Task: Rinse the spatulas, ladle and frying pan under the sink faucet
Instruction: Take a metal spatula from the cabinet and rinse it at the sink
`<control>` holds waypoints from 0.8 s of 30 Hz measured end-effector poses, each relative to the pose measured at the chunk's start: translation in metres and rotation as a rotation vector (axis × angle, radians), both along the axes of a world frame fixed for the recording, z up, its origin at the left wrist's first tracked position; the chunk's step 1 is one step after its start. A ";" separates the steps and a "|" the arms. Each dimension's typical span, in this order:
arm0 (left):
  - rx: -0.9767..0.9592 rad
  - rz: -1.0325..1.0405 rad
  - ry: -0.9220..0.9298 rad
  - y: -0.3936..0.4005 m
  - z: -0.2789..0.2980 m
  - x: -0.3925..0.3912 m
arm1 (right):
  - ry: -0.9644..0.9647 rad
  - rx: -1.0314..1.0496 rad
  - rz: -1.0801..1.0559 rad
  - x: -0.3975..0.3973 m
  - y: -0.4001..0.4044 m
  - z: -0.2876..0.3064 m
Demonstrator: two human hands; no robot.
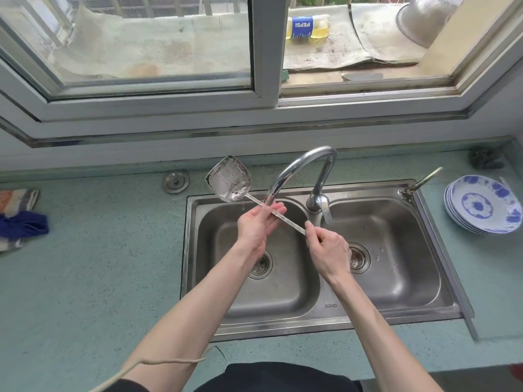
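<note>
The right hand (329, 250) covers the spatula's (229, 179) handle end. At 9 o'clock, cloths (17, 219) run off-frame; at 1 o'clock the bowl (424, 15) is cropped (likewise both forearms at 6).

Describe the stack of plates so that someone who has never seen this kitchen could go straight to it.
Start at the steel double sink under the window. Move onto the green countertop beyond its right rim, towards the back: the stack of plates sits there. It is the only crockery in view, white with blue blotches and a blue ring in the middle, unlike the dark scouring pad behind it.
</note>
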State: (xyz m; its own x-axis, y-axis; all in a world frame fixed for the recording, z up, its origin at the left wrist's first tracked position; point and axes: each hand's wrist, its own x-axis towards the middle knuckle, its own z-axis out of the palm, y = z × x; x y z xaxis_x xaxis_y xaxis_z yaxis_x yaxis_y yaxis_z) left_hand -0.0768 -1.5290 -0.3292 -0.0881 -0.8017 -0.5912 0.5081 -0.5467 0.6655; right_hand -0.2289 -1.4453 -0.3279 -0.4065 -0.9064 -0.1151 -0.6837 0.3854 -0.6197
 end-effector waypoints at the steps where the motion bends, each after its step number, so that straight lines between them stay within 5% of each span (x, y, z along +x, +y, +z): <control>1: -0.003 -0.015 0.003 0.002 0.000 -0.001 | -0.006 0.006 0.000 0.001 -0.003 0.000; 6: -0.034 -0.157 -0.056 0.012 0.000 -0.003 | -0.010 0.026 0.038 0.003 -0.017 0.000; 11: -0.016 -0.044 -0.014 0.002 0.001 0.001 | 0.011 0.019 0.098 0.006 -0.030 0.000; 19: -0.015 0.091 -0.014 -0.004 0.001 0.014 | -0.417 0.136 0.067 0.001 -0.040 -0.021; 24: -0.037 0.089 -0.066 -0.003 0.004 0.025 | -0.457 0.065 0.092 0.010 -0.045 -0.023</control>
